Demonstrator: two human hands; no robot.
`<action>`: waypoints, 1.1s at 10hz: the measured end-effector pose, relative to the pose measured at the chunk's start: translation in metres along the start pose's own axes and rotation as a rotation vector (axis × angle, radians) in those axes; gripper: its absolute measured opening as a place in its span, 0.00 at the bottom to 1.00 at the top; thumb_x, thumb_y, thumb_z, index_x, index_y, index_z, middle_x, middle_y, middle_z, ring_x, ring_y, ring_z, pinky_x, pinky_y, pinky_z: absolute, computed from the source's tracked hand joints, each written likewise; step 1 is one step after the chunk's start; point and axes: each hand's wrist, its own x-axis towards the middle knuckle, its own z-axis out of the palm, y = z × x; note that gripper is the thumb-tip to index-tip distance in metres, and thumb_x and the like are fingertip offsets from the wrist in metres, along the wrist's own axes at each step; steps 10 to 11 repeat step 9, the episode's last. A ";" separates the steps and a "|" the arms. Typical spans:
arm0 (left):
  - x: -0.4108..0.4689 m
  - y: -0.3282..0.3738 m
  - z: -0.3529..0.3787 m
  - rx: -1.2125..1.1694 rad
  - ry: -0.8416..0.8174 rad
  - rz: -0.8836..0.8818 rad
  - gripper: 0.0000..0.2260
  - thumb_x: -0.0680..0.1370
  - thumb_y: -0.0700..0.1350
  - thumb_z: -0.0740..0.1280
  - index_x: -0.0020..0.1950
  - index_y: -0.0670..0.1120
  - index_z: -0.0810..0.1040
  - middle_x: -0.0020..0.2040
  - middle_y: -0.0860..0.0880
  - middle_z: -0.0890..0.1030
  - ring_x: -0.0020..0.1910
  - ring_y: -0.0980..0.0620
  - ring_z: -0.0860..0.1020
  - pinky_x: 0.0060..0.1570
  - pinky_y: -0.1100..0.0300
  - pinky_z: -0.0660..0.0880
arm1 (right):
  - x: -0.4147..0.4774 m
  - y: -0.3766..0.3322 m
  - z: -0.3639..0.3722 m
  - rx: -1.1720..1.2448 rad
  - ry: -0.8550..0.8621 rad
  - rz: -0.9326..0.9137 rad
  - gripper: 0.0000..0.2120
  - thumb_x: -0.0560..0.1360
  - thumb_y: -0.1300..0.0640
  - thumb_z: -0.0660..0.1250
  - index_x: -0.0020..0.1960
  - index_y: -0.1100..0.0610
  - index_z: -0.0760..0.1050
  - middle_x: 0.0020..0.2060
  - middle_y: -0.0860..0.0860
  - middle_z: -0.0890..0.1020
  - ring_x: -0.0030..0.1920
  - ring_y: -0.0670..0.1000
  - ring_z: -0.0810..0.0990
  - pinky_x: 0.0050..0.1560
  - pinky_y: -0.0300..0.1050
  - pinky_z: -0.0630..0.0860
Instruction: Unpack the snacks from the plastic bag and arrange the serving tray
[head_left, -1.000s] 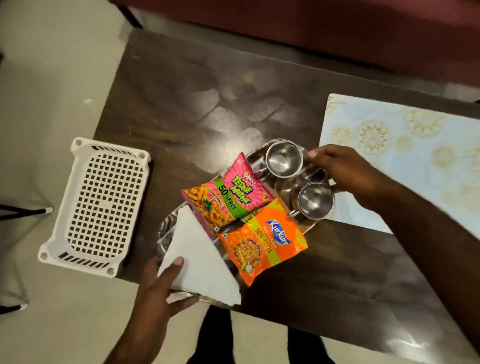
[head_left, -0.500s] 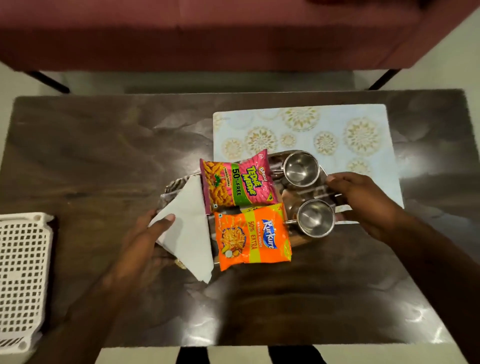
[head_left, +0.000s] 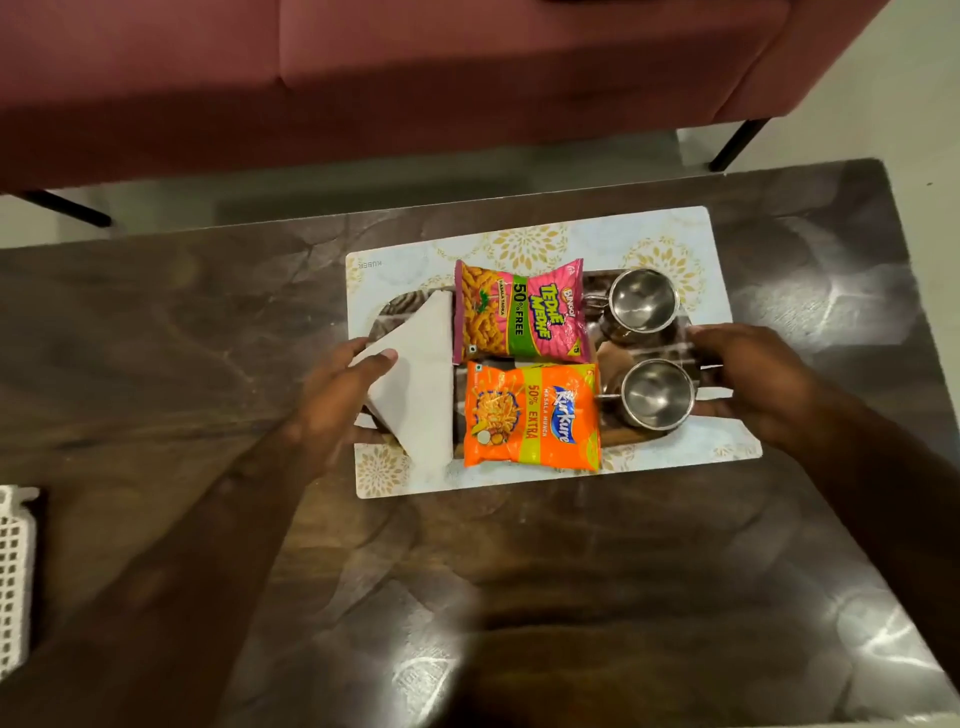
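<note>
The tray (head_left: 390, 312) sits on the mat (head_left: 540, 239). My left hand (head_left: 332, 395) grips it at 9 o'clock, thumb on the napkin (head_left: 421, 384). Then pink bag (head_left: 519, 312), orange bag (head_left: 530, 415), two cups (head_left: 643, 300). My right hand (head_left: 753, 379) grips at 3 o'clock.

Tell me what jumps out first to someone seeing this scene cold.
Two bright snack packets grab the eye at the middle of the steel serving tray: a pink and green Tedhe Medhe packet on the far side, an orange Kurkure packet nearer. Right of them stand two shiny steel mugs; left lies a folded white napkin. The left hand and right hand grip the tray's ends over a pale floral placemat.
</note>
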 end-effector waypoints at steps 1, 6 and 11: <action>0.007 0.006 0.007 0.014 0.041 -0.034 0.24 0.78 0.54 0.71 0.72 0.54 0.72 0.66 0.46 0.79 0.59 0.37 0.80 0.49 0.38 0.83 | 0.014 -0.004 -0.001 0.010 -0.019 0.005 0.09 0.81 0.51 0.64 0.50 0.52 0.82 0.31 0.45 0.86 0.31 0.45 0.85 0.32 0.46 0.82; 0.021 0.014 0.024 0.116 0.117 -0.034 0.24 0.79 0.50 0.71 0.74 0.53 0.69 0.68 0.44 0.75 0.62 0.37 0.78 0.53 0.35 0.81 | 0.044 -0.008 0.005 0.047 0.026 -0.007 0.07 0.81 0.53 0.65 0.57 0.52 0.79 0.41 0.50 0.83 0.41 0.50 0.82 0.40 0.49 0.80; -0.008 0.019 0.016 0.317 0.065 0.108 0.22 0.81 0.46 0.69 0.73 0.47 0.68 0.60 0.50 0.78 0.53 0.47 0.79 0.52 0.49 0.79 | 0.032 0.011 0.001 -0.174 0.119 -0.022 0.14 0.80 0.49 0.65 0.65 0.46 0.74 0.48 0.51 0.84 0.43 0.52 0.81 0.40 0.47 0.77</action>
